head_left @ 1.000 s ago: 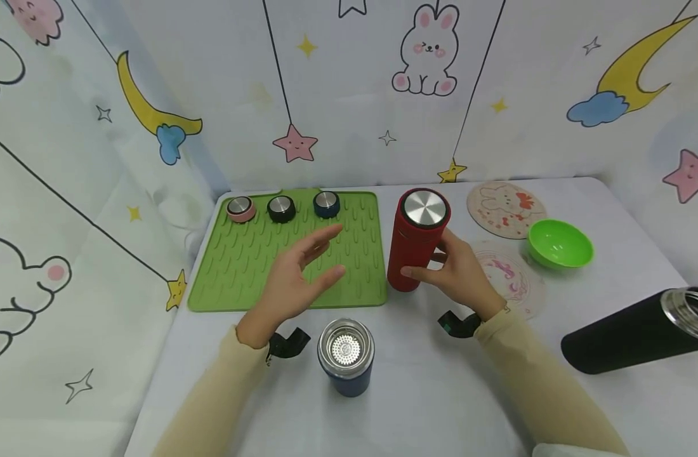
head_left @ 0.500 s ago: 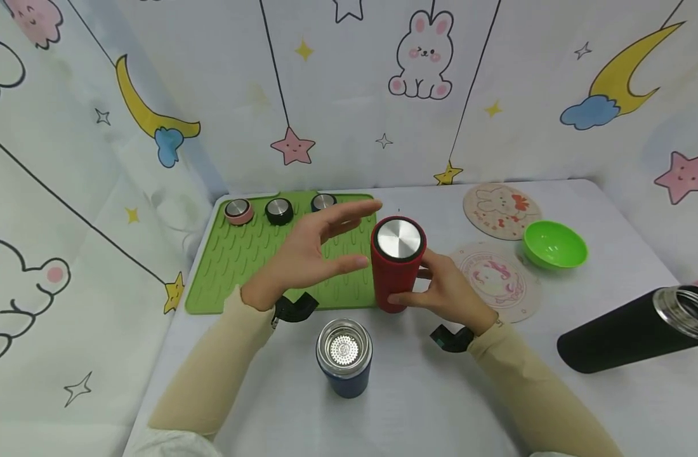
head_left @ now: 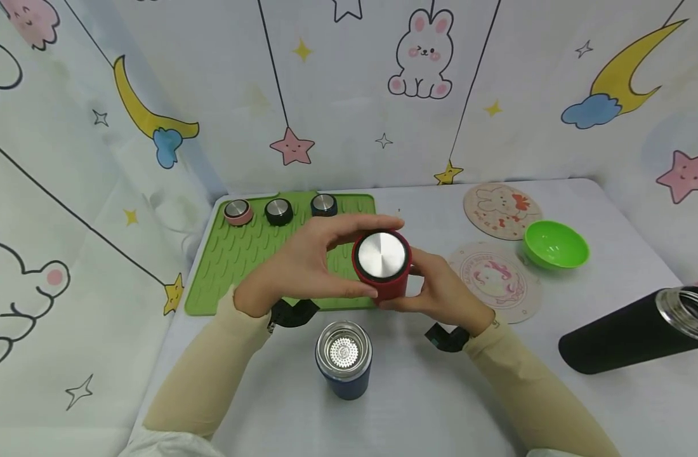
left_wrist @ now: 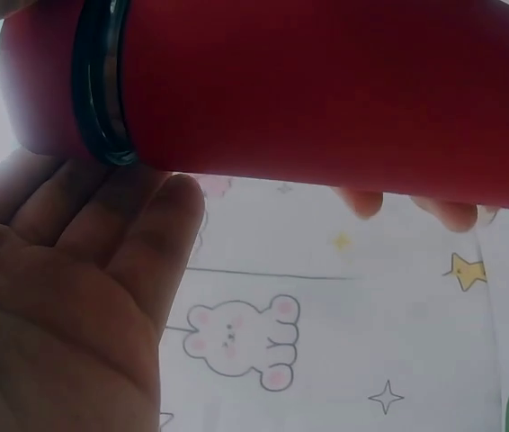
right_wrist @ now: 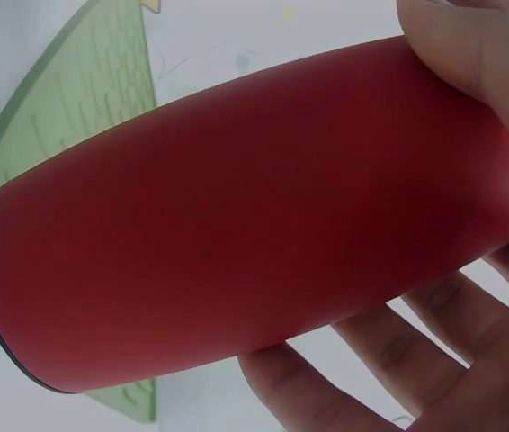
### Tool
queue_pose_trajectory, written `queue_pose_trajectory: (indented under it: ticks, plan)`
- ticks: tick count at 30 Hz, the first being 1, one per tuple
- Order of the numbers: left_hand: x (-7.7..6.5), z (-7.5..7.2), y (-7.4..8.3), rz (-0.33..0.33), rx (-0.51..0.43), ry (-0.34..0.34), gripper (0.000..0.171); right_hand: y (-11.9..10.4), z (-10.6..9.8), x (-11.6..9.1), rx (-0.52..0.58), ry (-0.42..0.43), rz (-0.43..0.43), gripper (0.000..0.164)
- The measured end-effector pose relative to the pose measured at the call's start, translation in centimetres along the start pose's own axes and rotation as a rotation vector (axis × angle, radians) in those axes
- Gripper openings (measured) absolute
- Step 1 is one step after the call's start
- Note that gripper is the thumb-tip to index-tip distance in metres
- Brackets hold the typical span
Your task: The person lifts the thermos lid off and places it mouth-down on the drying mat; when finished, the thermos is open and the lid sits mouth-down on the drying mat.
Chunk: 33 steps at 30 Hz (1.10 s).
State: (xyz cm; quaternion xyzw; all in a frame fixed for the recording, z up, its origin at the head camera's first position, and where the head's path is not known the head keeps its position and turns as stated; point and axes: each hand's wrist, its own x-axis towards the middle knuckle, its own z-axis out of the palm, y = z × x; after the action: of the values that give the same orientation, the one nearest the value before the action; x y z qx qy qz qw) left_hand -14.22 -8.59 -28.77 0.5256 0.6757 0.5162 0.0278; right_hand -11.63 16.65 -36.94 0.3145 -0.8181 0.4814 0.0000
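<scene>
Both hands are on a red thermos (head_left: 390, 291) with a brushed-metal lid top (head_left: 382, 255). At its upper end, my left hand (head_left: 306, 263) has its fingers and thumb around the red lid (left_wrist: 43, 72), beside the dark ring below it. The right hand (head_left: 448, 292) grips the body lower down, thumb on one side and fingers on the other, seen close in the right wrist view. Nearer the person stands a lidless blue thermos (head_left: 349, 384), a perforated metal strainer (head_left: 344, 352) showing in its mouth.
A green mat (head_left: 229, 273) at back left bears a pink lid (head_left: 238, 212), a black lid (head_left: 278, 211) and a blue lid (head_left: 323, 204). To the right are two round coasters (head_left: 500, 206), a green bowl (head_left: 556, 244) and an open black thermos (head_left: 623, 336).
The right hand has brought the red thermos left and nearer, and its top now tips toward the camera. My left hand has moved right and closed around the lid.
</scene>
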Motion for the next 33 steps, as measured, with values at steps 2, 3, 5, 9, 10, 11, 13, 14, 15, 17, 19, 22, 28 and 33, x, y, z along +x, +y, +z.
queue_pose_trajectory:
  ticks: [2,3,5,9,10,11,13,14,15,17,19,22,28,33]
  plan:
    - [0.0,0.2,0.5,0.016,0.002,-0.015,0.079,-0.2,0.0,-0.1,-0.005,-0.008,-0.020,0.070]
    - [-0.1,0.2,0.7,0.026,0.007,-0.024,0.079,-0.3,0.1,-0.1,-0.003,-0.012,-0.031,0.071]
    - [-0.1,0.4,1.1,0.047,0.023,-0.039,0.078,-0.5,0.1,-0.3,-0.014,-0.014,-0.056,0.072]
    - [-0.1,0.8,1.4,0.076,0.053,-0.052,0.077,-0.8,0.2,-0.6,-0.044,-0.003,-0.086,0.075]
    - [-0.1,0.9,1.5,0.080,0.058,-0.048,0.076,-0.8,0.2,-0.7,-0.055,0.003,-0.092,0.075]
    - [-0.2,0.9,1.6,0.084,0.062,-0.043,0.076,-0.9,0.3,-0.8,-0.062,0.008,-0.096,0.075]
    - [-0.3,1.1,1.6,0.094,0.071,-0.025,0.076,-1.0,0.3,-0.9,-0.084,0.018,-0.100,0.076]
    - [-0.4,1.2,1.7,0.098,0.078,-0.013,0.076,-1.0,0.4,-0.9,-0.093,0.022,-0.103,0.076]
    - [-0.5,1.3,1.8,0.103,0.086,-0.001,0.076,-1.1,0.4,-0.9,-0.100,0.028,-0.106,0.076]
    - [-0.6,1.5,2.0,0.107,0.102,0.028,0.076,-1.2,0.5,-1.0,-0.119,0.043,-0.115,0.076]
    - [-0.8,1.7,2.2,0.106,0.120,0.062,0.076,-1.3,0.6,-1.1,-0.139,0.064,-0.130,0.076]
    - [-1.0,2.0,2.5,0.105,0.149,0.121,0.076,-1.5,0.8,-1.1,-0.173,0.111,-0.151,0.076]
    - [-1.3,2.5,2.7,0.103,0.185,0.233,0.077,-2.1,1.3,-1.2,-0.252,0.222,-0.172,0.080]
    - [-1.4,2.6,2.9,0.092,0.223,0.281,0.078,-2.2,1.6,-1.2,-0.295,0.253,-0.154,0.083]
